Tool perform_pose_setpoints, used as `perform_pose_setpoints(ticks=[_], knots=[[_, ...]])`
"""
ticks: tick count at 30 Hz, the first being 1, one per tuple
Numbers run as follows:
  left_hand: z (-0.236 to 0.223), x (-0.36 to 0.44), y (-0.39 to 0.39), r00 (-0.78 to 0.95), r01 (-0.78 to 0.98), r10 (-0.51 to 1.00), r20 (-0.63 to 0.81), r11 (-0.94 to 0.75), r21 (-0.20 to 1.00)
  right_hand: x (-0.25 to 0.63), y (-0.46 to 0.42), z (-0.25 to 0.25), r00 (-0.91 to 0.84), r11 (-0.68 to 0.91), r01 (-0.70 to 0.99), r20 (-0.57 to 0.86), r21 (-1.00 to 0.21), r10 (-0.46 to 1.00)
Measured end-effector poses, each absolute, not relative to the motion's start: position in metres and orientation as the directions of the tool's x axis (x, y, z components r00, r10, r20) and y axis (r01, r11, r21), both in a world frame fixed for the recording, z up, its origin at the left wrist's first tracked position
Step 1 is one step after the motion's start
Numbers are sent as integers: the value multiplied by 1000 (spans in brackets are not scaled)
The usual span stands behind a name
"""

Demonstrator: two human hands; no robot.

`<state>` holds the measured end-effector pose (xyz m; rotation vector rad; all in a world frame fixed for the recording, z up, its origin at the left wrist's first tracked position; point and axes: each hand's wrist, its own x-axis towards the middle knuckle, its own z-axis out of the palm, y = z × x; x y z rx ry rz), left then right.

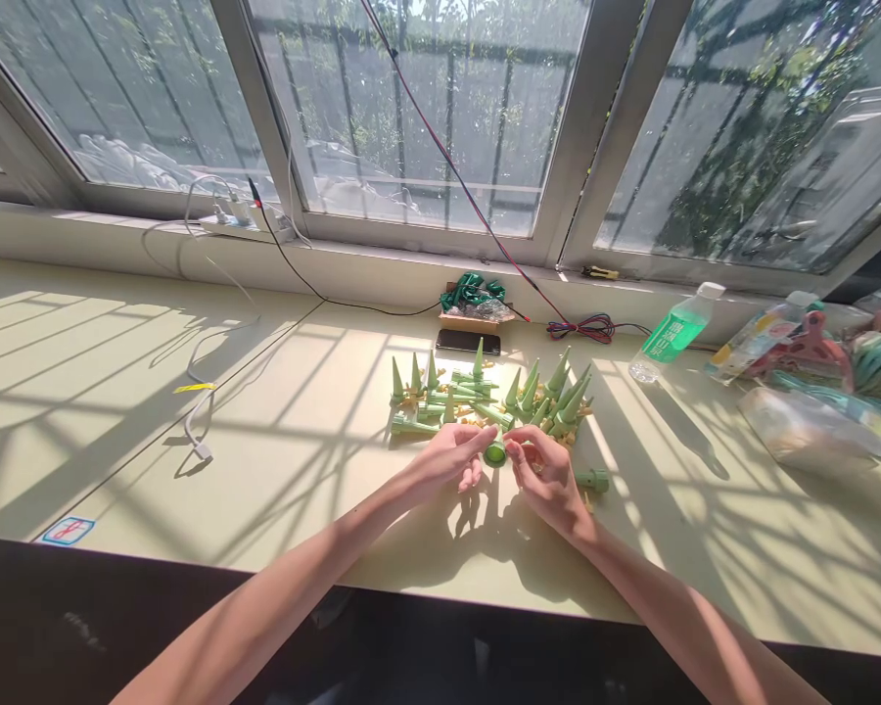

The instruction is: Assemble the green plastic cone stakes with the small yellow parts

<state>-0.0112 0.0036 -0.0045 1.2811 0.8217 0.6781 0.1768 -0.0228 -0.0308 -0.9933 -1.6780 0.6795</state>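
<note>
Between my two hands is a hollow green cone-shaped piece (494,453), its round open end turned towards me. My left hand (458,454) grips it from the left, with thumb and forefinger closed on its side. My right hand (549,472) is at its right edge with the fingertips pinched together; whatever they hold is too small or hidden to make out. Just beyond my hands stand several pointed green cones (569,403), and others lie on their sides with small yellowish bits among them. Another green piece (593,480) lies beside my right wrist.
Behind the cones are a black phone (468,342) and a small box (471,318) with green material. A coiled red-and-black cable (581,328), a tilted bottle (673,333) and plastic bags (814,426) lie to the right. A white cable (200,446) crosses the table (279,509) on the left.
</note>
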Motion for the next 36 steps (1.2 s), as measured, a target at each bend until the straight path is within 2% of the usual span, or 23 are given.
perform_pose_setpoints(ticks=[6, 12, 20, 28, 32, 36], knots=[[-2, -9, 2, 466, 63, 885, -11, -21, 998, 177, -21, -34, -96, 462, 313, 457, -830, 884], [0, -7, -1, 436, 104, 861, 262, -338, 935, 176, -20, -36, -64, 390, 311, 390, -867, 918], [-6, -7, -2, 420, 185, 824, 381, -488, 853, 174, -19, -38, -51, 366, 238, 364, -900, 930], [0, -4, -2, 303, 190, 905, 298, -364, 912, 175, -19, -40, 20, 433, 201, 445, -879, 895], [2, -6, 1, 318, 209, 944, 87, -160, 965, 175, -20, -39, 17, 500, 187, 512, -846, 859], [0, -6, 2, 399, 283, 903, -161, 46, 958, 176, -22, -36, -56, 532, 199, 532, -823, 845]])
